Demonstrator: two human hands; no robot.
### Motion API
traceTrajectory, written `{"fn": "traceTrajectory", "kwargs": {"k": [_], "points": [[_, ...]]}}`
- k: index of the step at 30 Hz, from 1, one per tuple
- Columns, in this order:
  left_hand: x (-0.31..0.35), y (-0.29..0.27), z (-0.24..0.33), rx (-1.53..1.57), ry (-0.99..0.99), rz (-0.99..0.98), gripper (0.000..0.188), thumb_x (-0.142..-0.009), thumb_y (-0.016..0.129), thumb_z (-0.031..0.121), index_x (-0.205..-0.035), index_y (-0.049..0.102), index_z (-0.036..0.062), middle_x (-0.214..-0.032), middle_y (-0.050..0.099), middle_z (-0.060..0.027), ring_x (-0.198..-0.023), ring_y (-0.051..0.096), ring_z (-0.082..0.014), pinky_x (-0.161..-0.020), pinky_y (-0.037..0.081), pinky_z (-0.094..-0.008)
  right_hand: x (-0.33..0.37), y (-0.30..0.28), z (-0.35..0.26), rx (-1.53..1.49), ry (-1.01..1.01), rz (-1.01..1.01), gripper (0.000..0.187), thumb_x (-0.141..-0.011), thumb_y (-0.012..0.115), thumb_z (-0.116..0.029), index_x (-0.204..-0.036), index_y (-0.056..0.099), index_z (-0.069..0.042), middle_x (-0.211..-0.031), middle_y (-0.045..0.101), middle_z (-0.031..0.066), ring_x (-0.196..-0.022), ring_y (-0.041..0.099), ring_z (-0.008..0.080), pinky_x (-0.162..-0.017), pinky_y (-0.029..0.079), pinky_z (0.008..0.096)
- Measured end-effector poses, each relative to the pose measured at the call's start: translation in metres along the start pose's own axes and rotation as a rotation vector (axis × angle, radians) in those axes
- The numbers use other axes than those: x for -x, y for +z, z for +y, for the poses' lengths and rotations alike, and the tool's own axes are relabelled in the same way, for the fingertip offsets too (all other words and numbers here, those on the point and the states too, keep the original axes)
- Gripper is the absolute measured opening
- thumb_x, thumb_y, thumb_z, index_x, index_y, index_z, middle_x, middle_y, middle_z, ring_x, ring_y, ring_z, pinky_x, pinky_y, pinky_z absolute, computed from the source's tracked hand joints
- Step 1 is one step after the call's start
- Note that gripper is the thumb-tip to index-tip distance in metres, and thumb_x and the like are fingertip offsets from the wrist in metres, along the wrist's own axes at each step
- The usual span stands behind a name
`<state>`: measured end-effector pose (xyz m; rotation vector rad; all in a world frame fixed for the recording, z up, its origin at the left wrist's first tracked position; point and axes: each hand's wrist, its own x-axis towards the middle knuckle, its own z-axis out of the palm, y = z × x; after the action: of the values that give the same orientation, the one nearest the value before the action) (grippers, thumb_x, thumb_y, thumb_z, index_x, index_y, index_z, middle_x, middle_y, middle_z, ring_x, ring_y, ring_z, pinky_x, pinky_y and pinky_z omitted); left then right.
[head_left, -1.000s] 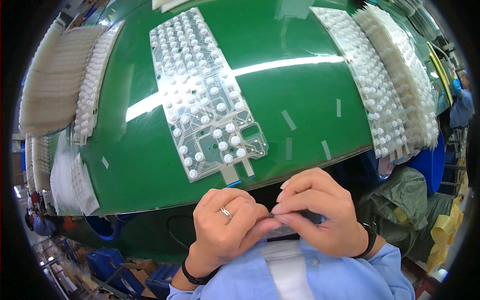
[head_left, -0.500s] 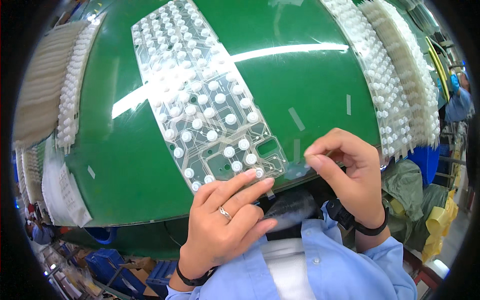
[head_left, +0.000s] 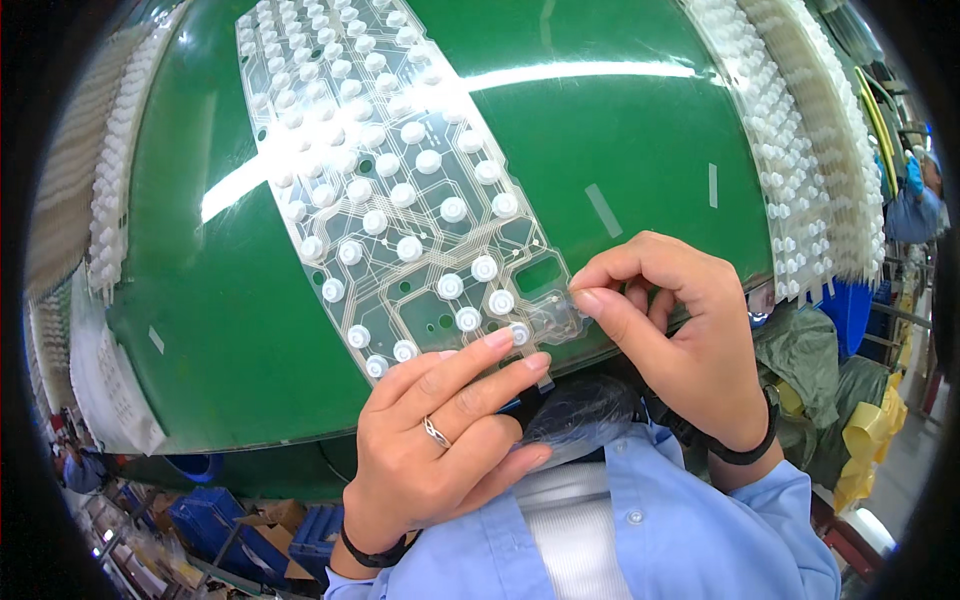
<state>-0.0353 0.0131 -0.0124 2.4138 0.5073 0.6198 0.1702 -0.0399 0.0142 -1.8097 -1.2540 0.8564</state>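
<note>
A clear keyboard membrane sheet (head_left: 430, 245) with printed pale traces and rows of white rubber domes lies slanted on the green table. My left hand (head_left: 435, 430) rests on its near edge, fingers stretched out, fingertips beside a dome at the near right corner. Over that corner lies a small piece of clear film (head_left: 556, 318), covering some of the traces. Thumb and forefinger of my right hand (head_left: 665, 335) are pinched at the film's right edge. Its other fingers are curled beneath. How much of the film touches the sheet, I cannot tell.
Stacks of similar domed sheets stand at the right (head_left: 790, 150) and left (head_left: 125, 150) of the green table (head_left: 230, 380). Short clear tape strips (head_left: 603, 210) are on the tabletop. Blue crates (head_left: 215, 525) and a yellow wrapping (head_left: 868, 440) are below the table.
My right hand has moved left, bringing the clear film from beside the sheet onto its corner. My left hand stays on the near edge. The whole view has shifted slightly.
</note>
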Motion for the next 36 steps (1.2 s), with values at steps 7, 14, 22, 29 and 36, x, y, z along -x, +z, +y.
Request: {"fn": "traceTrajectory", "kwargs": {"k": [7,14,22,29,36], "points": [[0.0,0.001,0.0,-0.002,-0.003,-0.001,0.034,-0.079,0.073,0.037,-0.063,0.055,0.0121,-0.104,0.072,-0.0073,-0.108,0.064,-0.0284,-0.083,0.047,-0.0375,0.002,0.001,0.004,0.005,-0.037,0.007,0.005,-0.081,0.068,0.0,-0.086,0.069,0.0,-0.075,0.063,0.0004,-0.057,0.046,0.0022,-0.048,0.032,0.0179],[0.001,0.0,0.0,0.007,-0.011,-0.004,0.034,-0.08,0.072,0.037,-0.063,0.055,0.012,-0.104,0.072,-0.0077,-0.107,0.064,-0.0292,-0.081,0.048,-0.0375,0.002,0.003,0.002,0.045,-0.023,0.012,0.006,-0.079,0.069,-0.001,-0.084,0.067,-0.003,-0.074,0.063,0.0062,-0.05,0.05,0.0126,-0.047,0.039,0.0255],[-0.003,0.003,0.007,-0.102,-0.02,-0.041,0.031,-0.076,0.073,0.034,-0.066,0.052,0.0122,-0.116,0.068,-0.0079,-0.108,0.061,-0.0285,-0.08,0.043,-0.0356,0.003,0.003,0.007,0.034,-0.103,0.021,0.009,-0.08,0.068,0.004,-0.088,0.069,0.0,-0.077,0.063,0.002,-0.056,0.046,0.0027,-0.047,0.034,0.0181],[0.0,0.004,0.007,-0.116,-0.034,-0.042,0.031,-0.076,0.072,0.032,-0.065,0.051,0.0127,-0.118,0.068,-0.0073,-0.109,0.06,-0.0281,-0.08,0.042,-0.0358,0.004,-0.007,0.01,0.052,-0.177,-0.09,0.023,-0.075,0.068,0.007,-0.097,0.068,-0.002,-0.082,0.063,0.0048,-0.059,0.05,0.0068,-0.05,0.037,0.0202],[0.0,0.004,0.006,-0.109,-0.027,-0.045,0.031,-0.076,0.072,0.032,-0.065,0.051,0.0131,-0.118,0.068,-0.0069,-0.11,0.059,-0.0275,-0.08,0.041,-0.0355,0.008,-0.004,0.012,0.172,-0.247,-0.034,0.024,-0.073,0.069,0.007,-0.094,0.068,-0.004,-0.081,0.063,0.0057,-0.06,0.052,0.0126,-0.054,0.04,0.0249]]}}
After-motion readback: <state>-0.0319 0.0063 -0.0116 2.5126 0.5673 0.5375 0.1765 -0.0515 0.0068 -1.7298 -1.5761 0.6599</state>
